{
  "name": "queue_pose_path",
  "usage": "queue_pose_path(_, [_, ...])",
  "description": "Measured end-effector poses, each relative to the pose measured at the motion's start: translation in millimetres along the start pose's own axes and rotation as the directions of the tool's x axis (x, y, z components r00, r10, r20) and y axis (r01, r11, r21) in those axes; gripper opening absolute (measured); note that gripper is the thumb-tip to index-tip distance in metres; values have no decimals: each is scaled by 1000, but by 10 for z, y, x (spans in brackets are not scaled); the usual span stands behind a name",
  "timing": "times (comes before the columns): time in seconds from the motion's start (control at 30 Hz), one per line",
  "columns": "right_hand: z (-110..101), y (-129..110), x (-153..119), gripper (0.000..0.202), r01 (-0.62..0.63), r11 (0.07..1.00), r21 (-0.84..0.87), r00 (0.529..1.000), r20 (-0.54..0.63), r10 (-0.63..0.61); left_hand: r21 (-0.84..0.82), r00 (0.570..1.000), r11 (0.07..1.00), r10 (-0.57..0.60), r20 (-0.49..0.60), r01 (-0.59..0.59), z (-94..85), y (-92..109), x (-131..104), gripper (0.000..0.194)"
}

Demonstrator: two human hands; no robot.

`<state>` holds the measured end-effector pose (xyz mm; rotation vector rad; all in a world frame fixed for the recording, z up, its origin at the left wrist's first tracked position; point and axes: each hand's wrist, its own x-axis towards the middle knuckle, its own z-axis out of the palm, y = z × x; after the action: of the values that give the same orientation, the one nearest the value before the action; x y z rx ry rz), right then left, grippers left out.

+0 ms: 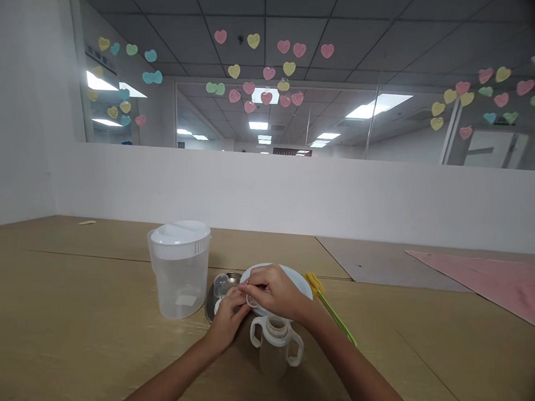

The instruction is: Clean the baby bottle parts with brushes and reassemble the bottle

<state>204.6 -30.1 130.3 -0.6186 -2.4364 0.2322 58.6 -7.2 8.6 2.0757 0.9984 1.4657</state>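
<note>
My left hand (230, 317) and my right hand (274, 292) meet over the near edge of a white plate (300, 282). A small clear round part (251, 301) shows between them, and the fingers of both hands close on it; its details are too small to tell. Just below stands an open bottle (274, 351) with two white handles. Behind my left hand, a clear dome cap (221, 285) and a white piece partly hidden by my fingers lie on a round metal tray (210, 309).
A lidded translucent pitcher (181, 275) stands left of the tray. Right of the plate lies a yellow-headed brush (334, 316) with a green handle. A pink cloth (506, 282) covers the table's right side; a white wall (249, 195) rises behind.
</note>
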Motion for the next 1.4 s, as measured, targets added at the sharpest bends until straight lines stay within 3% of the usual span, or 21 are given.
queue_pose_path(0.33, [-144,-142,-31,42,-9,998,67,997,-73,14,10,999,999,50,11,-50,-13,70,9,32])
queue_pose_path(0.57, [-190,-181,-28,38,-26,983,180,981,-183,59,14,999,999,32,-6,-32,2,107,11,34])
queue_pose_path(0.77, [-391,-424,-97,30,16,959,284,934,-347,88,68,1000,997,23,-2,-23,17,48,8,30])
queue_pose_path(0.87, [-493,-454,-125,29,-17,959,282,949,-297,104,80,999,996,38,11,-39,13,43,4,29])
queue_pose_path(1.03, [-435,-94,-60,30,-183,889,420,922,-240,303,83,1000,996,12,17,-14,12,45,-2,29])
queue_pose_path(1.23, [-336,457,-1,38,-295,709,640,792,-252,556,90,999,996,6,37,-9,11,42,0,26])
queue_pose_path(1.4, [-278,702,-38,32,-435,630,643,724,-165,669,81,999,997,0,36,-2,2,74,3,27])
